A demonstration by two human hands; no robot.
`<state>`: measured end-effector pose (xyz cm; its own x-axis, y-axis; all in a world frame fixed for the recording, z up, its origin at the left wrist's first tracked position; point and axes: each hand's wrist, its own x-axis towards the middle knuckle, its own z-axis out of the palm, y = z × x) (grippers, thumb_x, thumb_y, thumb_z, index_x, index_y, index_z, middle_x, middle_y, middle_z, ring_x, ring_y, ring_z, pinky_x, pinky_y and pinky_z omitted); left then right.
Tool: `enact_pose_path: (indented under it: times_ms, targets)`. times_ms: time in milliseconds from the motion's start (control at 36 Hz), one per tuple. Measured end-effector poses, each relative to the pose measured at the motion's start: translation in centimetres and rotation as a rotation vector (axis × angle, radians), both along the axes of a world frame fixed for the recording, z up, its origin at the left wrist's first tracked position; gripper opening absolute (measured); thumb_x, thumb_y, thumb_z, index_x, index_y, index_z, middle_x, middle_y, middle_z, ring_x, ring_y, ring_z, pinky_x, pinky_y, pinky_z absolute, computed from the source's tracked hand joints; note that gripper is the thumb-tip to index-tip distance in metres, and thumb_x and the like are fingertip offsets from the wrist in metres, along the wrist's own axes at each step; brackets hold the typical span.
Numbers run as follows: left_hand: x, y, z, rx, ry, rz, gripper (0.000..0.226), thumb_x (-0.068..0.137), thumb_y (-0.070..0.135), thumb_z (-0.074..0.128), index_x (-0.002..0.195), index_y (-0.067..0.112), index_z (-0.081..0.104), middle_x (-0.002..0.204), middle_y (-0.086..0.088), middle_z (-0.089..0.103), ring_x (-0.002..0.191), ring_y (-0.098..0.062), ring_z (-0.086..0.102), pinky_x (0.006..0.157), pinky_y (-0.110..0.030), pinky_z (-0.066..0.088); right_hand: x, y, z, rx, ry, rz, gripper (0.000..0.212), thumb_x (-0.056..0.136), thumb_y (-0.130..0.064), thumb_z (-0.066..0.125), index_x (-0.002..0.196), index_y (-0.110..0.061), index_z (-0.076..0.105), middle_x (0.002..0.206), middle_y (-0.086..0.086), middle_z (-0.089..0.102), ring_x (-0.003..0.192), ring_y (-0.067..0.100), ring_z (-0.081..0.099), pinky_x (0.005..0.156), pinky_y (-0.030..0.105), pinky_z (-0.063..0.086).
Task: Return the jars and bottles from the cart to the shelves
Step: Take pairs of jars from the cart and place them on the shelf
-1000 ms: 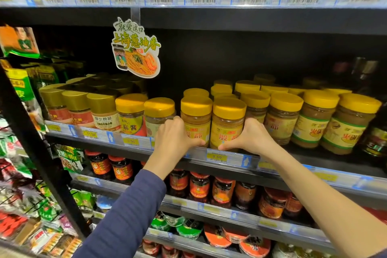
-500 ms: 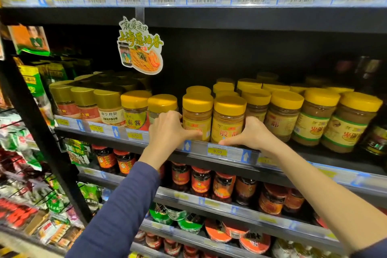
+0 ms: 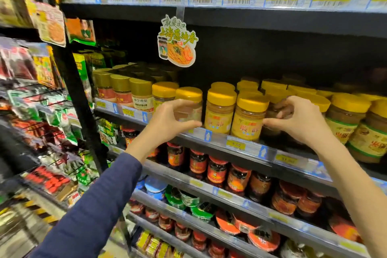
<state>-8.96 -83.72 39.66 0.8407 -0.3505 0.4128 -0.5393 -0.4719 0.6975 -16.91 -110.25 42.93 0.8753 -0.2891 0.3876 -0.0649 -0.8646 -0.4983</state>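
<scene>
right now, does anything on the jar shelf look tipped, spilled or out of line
Nothing stands out. The yellow-lidded jars on the middle shelf stand upright in even rows with their lids on, and no spill shows. The racks at the left edge are too blurred to judge.

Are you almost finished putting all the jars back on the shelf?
Looks done: two yellow-lidded jars stand upright at the shelf front, in a full row. In hand: the left hand and right hand curl by neighbouring jars; grip unclear. Left: unknown, the cart is out of view.
</scene>
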Motion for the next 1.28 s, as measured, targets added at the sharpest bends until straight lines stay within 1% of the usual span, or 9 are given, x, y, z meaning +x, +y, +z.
enact_pose_path:
  times_ms: [111, 278, 389, 500, 667, 778, 944, 1056, 1278]
  targets:
    - [-0.5, 4.7, 0.4, 0.068, 0.001, 0.007, 0.066, 0.071, 0.031, 0.077, 0.13, 0.012, 0.053, 0.124, -0.001, 0.061, 0.11, -0.009, 0.058, 0.094, -0.022, 0.047, -1.3, 3.2, 0.9, -0.032, 0.005, 0.076, 0.037, 0.066, -0.029, 0.081, 0.094, -0.016, 0.06, 0.082, 0.003, 0.063, 0.08, 0.019, 0.06, 0.061, 0.022, 0.04]
    - [-1.3, 15.2, -0.3, 0.186, 0.035, 0.106, 0.061, 0.08, 0.03, 0.071, 0.135, 0.016, 0.048, 0.133, -0.003, 0.056, 0.121, -0.015, 0.054, 0.104, -0.029, 0.043, 1.1, 13.1, -1.2, -0.084, 0.115, 0.357, 0.061, 0.066, -0.036, 0.078, 0.119, -0.012, 0.059, 0.109, 0.009, 0.067, 0.1, 0.024, 0.063, 0.091, 0.042, 0.051]
    - [-2.3, 24.3, -1.6, 0.307, 0.098, 0.214, 0.062, 0.082, 0.037, 0.066, 0.137, 0.015, 0.046, 0.134, -0.003, 0.055, 0.122, -0.016, 0.053, 0.103, -0.031, 0.043, 4.0, 22.1, -3.2, -0.138, 0.246, 0.554, 0.068, 0.075, -0.039, 0.073, 0.133, -0.015, 0.047, 0.133, 0.005, 0.056, 0.123, 0.021, 0.051, 0.101, 0.038, 0.043]
    - [-4.3, 33.6, -3.2, 0.419, 0.149, 0.353, 0.063, 0.084, 0.041, 0.063, 0.138, 0.015, 0.045, 0.139, -0.002, 0.051, 0.124, -0.015, 0.051, 0.101, -0.028, 0.043, 6.9, 31.6, -5.3, -0.197, 0.375, 0.766, 0.07, 0.08, -0.034, 0.069, 0.14, -0.013, 0.038, 0.144, 0.004, 0.045, 0.131, 0.018, 0.044, 0.106, 0.03, 0.038]
    - [-8.2, 45.4, -5.7, 0.47, 0.329, 0.556, 0.063, 0.081, 0.047, 0.062, 0.132, 0.013, 0.05, 0.133, -0.005, 0.058, 0.118, -0.02, 0.057, 0.1, -0.036, 0.046, 9.7, 45.6, -8.7, -0.232, 0.52, 0.994, 0.072, 0.085, -0.035, 0.064, 0.144, -0.014, 0.029, 0.15, 0.004, 0.035, 0.136, 0.019, 0.037, 0.107, 0.031, 0.035]
    - [-10.3, 51.5, -7.9, 0.49, 0.415, 0.671, 0.056, 0.086, 0.034, 0.064, 0.134, 0.01, 0.048, 0.136, -0.007, 0.054, 0.123, -0.02, 0.053, 0.1, -0.026, 0.04, 11.3, 53.9, -11.2, -0.29, 0.57, 1.109, 0.076, 0.084, -0.036, 0.064, 0.145, -0.011, 0.026, 0.151, 0.007, 0.032, 0.137, 0.021, 0.035, 0.109, 0.031, 0.034]
    - [-11.1, 59.0, -11.4, 0.557, 0.545, 0.83, 0.063, 0.085, 0.044, 0.061, 0.139, 0.017, 0.042, 0.137, -0.007, 0.053, 0.121, -0.024, 0.054, 0.094, -0.033, 0.046, 14.4, 64.5, -14.6, -0.441, 0.573, 1.24, 0.08, 0.084, -0.041, 0.063, 0.147, -0.013, 0.022, 0.153, 0.006, 0.029, 0.139, 0.022, 0.032, 0.112, 0.036, 0.032]
    - [-9.8, 62.8, -13.8, 0.583, 0.62, 0.919, 0.065, 0.085, 0.047, 0.06, 0.139, 0.017, 0.041, 0.131, -0.011, 0.058, 0.117, -0.028, 0.055, 0.095, -0.041, 0.047, 17.3, 70.3, -16.4, -0.503, 0.567, 1.313, 0.076, 0.083, -0.042, 0.063, 0.144, -0.012, 0.029, 0.148, 0.008, 0.037, 0.137, 0.025, 0.034, 0.108, 0.037, 0.035]
    - [-2.5, 69.3, -18.6, 0.418, 0.755, 0.979, 0.062, 0.087, 0.032, 0.062, 0.141, 0.013, 0.038, 0.14, -0.009, 0.049, 0.127, -0.024, 0.047, 0.103, -0.035, 0.041, 25.6, 80.0, -20.6, -0.541, 0.669, 1.408, 0.076, 0.084, -0.035, 0.065, 0.145, -0.01, 0.027, 0.15, 0.009, 0.035, 0.136, 0.025, 0.036, 0.108, 0.035, 0.034]
